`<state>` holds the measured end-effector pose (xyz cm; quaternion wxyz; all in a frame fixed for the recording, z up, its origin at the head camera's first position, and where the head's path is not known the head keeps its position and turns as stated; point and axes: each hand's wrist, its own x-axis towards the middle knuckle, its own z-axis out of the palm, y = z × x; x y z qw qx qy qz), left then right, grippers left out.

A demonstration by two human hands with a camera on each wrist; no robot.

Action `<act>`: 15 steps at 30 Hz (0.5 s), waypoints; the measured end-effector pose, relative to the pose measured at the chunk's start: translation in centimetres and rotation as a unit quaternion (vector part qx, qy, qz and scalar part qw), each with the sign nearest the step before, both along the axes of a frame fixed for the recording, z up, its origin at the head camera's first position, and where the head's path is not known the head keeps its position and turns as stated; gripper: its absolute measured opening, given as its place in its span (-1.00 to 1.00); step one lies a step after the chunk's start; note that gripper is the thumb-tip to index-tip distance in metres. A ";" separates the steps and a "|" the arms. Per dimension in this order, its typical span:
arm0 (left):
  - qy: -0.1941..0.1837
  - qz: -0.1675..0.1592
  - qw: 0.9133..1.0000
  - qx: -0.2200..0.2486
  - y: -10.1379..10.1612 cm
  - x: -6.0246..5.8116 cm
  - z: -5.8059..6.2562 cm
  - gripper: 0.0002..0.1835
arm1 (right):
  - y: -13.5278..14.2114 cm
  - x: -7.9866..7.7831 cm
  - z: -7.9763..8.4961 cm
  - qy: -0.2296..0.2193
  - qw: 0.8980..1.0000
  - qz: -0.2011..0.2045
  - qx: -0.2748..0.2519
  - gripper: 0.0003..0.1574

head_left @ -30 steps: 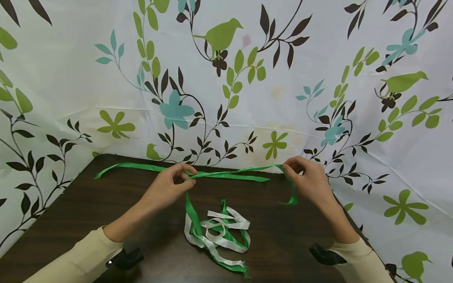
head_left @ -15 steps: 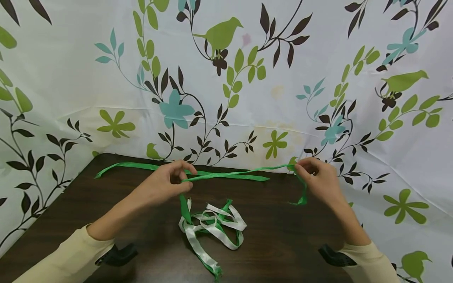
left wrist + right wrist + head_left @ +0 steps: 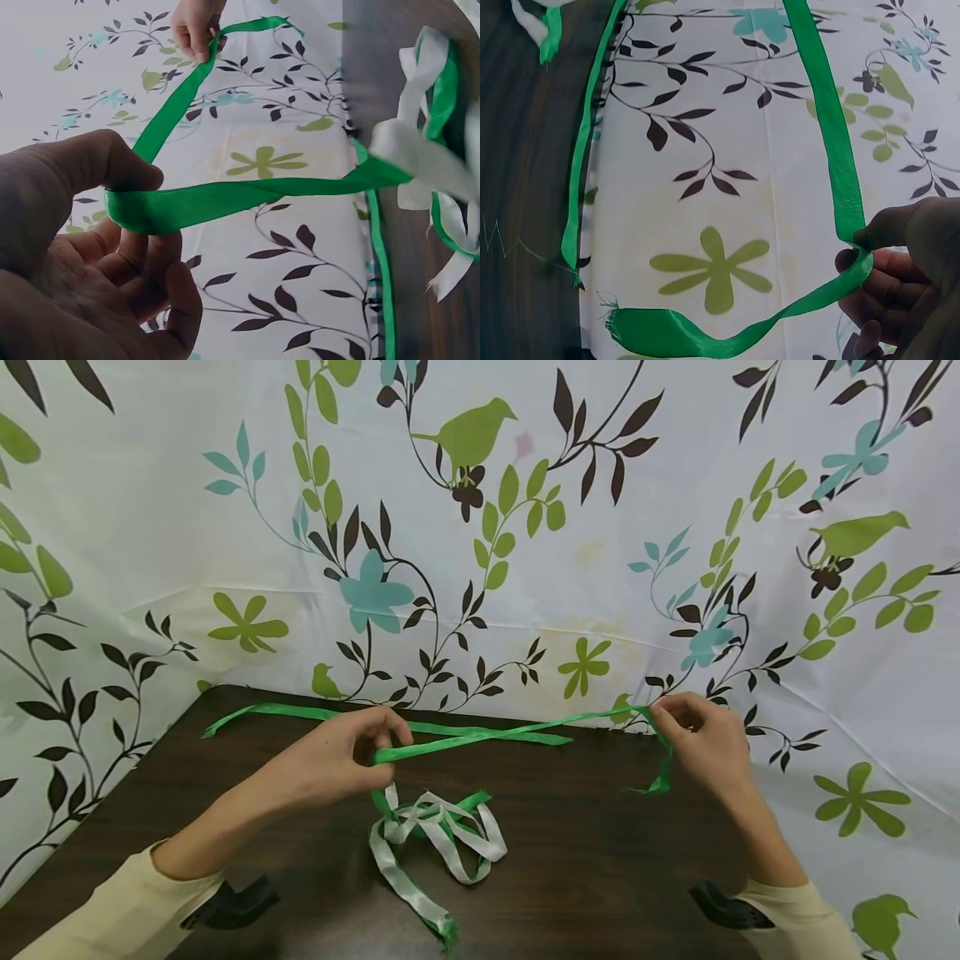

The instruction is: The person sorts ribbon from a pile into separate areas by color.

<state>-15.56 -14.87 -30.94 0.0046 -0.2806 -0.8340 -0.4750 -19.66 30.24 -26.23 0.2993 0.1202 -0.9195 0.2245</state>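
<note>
Trailing 1 frayed end (image 3: 634, 330), green ribbon (image 3: 841, 165) gleams.

Two hands (image 3: 330, 760) (image 3: 708, 743); held ribbon (image 3: 446, 742), flat ribbon (image 3: 292, 712), tangle (image 3: 392, 867): one each.

Left hand (image 3: 337, 753) and right hand (image 3: 707, 742) well apart, forearms (image 3: 213, 831) extended forward, fingers (image 3: 894, 264) pinched

Held ribbon (image 3: 427, 747), centre: green. Rear ribbon (image 3: 285, 711): green. Ribbon heap (image 3: 408, 890), lower centre: white, green. Bench (image 3: 570, 860): dark brown. Backdrop (image 3: 600, 589): white; green birds, blue flowers, brown leaves. Sleeves (image 3: 135, 906): cream.
</note>
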 end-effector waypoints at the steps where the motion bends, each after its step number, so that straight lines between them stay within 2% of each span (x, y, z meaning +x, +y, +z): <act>1: 0.002 0.002 1.000 -0.002 -0.2 0.1 0.1 -0.63 | 0.2 0.0 0.0 0.001 1.000 -0.003 -0.001 -0.78; 8: 0.008 0.042 0.999 -0.021 -1.8 0.4 1.0 -0.74 | 1.4 0.1 -0.2 -0.021 0.999 -0.031 0.000 -0.70; 15: 0.008 0.075 0.997 -0.037 -3.3 1.3 2.5 -0.78 | 2.2 0.3 -0.2 -0.018 0.999 -0.042 -0.008 -0.70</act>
